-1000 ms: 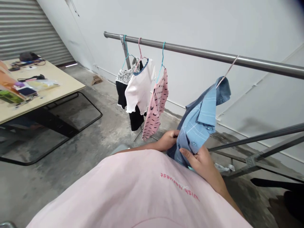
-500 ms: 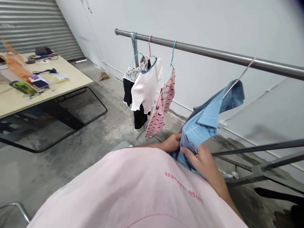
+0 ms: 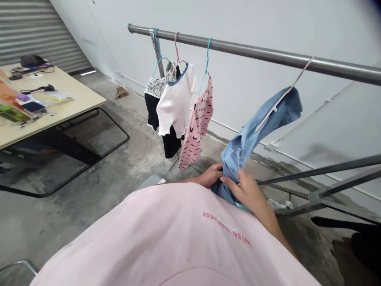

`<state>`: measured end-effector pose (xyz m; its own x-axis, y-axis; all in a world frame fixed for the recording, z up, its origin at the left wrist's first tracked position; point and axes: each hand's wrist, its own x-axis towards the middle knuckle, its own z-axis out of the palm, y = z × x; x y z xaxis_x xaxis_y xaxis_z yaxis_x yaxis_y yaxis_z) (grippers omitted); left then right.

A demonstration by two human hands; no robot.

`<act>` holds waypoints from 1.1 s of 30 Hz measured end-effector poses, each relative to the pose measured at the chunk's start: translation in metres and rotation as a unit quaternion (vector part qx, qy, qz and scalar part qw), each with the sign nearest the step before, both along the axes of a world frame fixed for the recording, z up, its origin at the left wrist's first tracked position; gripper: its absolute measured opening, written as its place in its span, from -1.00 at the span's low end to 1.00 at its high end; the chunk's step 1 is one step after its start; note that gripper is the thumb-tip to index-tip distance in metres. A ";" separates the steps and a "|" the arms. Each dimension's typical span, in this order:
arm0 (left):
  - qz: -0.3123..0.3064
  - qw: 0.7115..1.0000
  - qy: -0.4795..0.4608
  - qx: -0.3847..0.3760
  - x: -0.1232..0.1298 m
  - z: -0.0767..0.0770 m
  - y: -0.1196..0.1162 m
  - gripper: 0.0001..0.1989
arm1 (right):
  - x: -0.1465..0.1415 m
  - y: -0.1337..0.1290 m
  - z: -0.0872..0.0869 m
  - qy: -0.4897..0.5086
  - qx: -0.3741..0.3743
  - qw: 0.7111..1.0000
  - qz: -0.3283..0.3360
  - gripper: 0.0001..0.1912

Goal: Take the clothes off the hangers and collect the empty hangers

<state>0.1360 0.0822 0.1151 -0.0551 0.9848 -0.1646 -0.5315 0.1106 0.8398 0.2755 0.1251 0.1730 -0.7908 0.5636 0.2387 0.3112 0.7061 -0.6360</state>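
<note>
At 3 o'clock the blue button-up shirt (image 3: 246,141) slants, collar (image 3: 294,104) toward half past one; left hand (image 3: 212,175) and right hand (image 3: 247,187), fingers curled closed, grip it. Pink dashed garment (image 3: 196,127) hangs at their 11.

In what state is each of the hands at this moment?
Left hand: closed, holding the blue shirt.
Right hand: closed, also holding the blue shirt.
</note>
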 end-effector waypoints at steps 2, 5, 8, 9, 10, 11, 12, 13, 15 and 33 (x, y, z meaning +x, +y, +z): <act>0.001 1.000 0.001 -0.005 0.000 -0.001 0.000 -0.65 | -0.001 0.000 -0.001 -0.001 -0.008 1.000 -0.001 -0.62; 0.003 1.000 0.006 -0.010 0.000 -0.003 -0.001 -0.66 | -0.001 0.000 -0.003 0.003 -0.019 1.000 -0.002 -0.63; 0.005 1.000 0.006 -0.009 0.000 -0.005 -0.001 -0.68 | -0.001 0.001 -0.006 0.012 -0.029 0.999 0.000 -0.64; 0.009 1.000 0.009 -0.012 0.000 -0.005 -0.001 -0.68 | -0.001 0.001 -0.008 0.013 -0.032 0.999 -0.003 -0.64; 0.011 1.000 0.014 -0.015 0.000 -0.005 -0.001 -0.69 | -0.001 0.002 -0.010 0.011 -0.034 0.999 -0.007 -0.63; 0.014 1.000 0.018 -0.019 0.000 -0.006 0.000 -0.69 | -0.001 0.002 -0.012 0.010 -0.036 0.999 -0.012 -0.62; 0.017 0.999 0.022 -0.020 0.000 -0.006 0.000 -0.69 | -0.002 0.003 -0.014 0.009 -0.037 0.999 -0.016 -0.61; 0.019 0.999 0.025 -0.019 0.000 -0.007 0.001 -0.70 | -0.002 0.003 -0.016 0.011 -0.036 0.999 -0.017 -0.60; 0.019 0.999 0.029 -0.012 0.001 -0.010 0.003 -0.67 | -0.002 0.004 -0.019 0.018 -0.033 0.999 -0.014 -0.60; 0.000 0.955 0.272 0.122 -0.027 0.020 0.020 -0.32 | -0.006 0.008 -0.058 -0.069 -0.023 0.985 0.156 -0.74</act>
<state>0.1085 0.1022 0.1356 -0.0670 0.9902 0.1222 -0.0104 -0.1232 0.9923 0.2698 0.1328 0.1150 -0.9506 0.2954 0.0956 0.1697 0.7522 -0.6367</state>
